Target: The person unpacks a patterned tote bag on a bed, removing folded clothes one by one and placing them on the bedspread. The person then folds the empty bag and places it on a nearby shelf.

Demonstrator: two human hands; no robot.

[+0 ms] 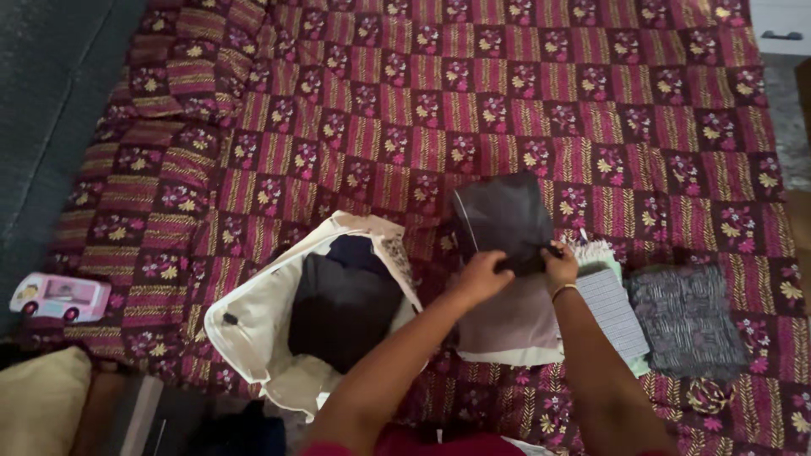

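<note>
Dark folded garment (502, 218) lies on a maroon flowered bedspread (541, 93), above a pale folded cloth (515, 325). Beside it gapes a cream bag (253, 321) holding dark clothes. Left hand (481, 277) and right hand (559, 266) pinch the garment's lower edge, fingers pressed together.

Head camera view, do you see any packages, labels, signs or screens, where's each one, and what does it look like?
No labels, signs or screens show.
Cloth bag: the nearest thing to a package, open on the patterned bedspread, left of both hands; cream-white, dark clothing inside.
Dark folded garment: held by the left hand and right hand above a stack of folded cloths.
</note>
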